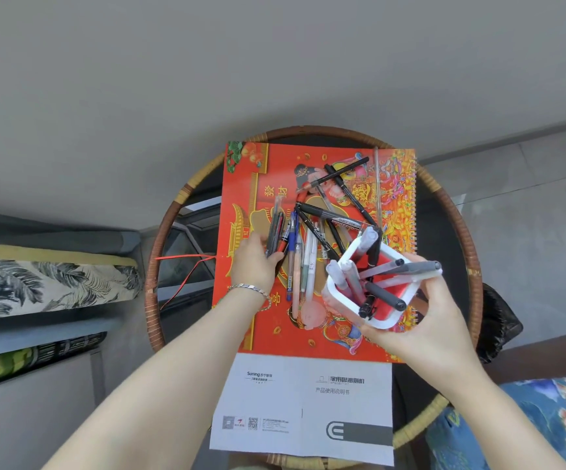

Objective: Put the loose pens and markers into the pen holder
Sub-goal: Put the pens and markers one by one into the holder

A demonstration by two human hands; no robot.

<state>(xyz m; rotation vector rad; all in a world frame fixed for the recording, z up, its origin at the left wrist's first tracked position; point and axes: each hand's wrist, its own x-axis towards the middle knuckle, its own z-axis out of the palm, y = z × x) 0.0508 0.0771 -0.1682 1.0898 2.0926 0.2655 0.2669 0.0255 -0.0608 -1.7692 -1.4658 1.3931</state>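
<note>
My right hand (424, 320) grips the white square pen holder (334, 295), tilted toward the pile, with several pens and markers standing in it. My left hand (254, 262) is closed on a couple of dark pens (275, 232) at the left side of the pile. Several loose pens and markers (312, 239) lie crossed over one another on a red spiral-bound calendar (251, 184). A blue pen (291, 252) and pale pens lie just right of my left hand.
The calendar rests on a round glass table with a rattan rim (173, 212). A white printed booklet (302, 401) lies at the near edge. A red ribbon (186, 266) trails left. A leaf-patterned cushion (44, 286) is at left, blue fabric (519, 425) at lower right.
</note>
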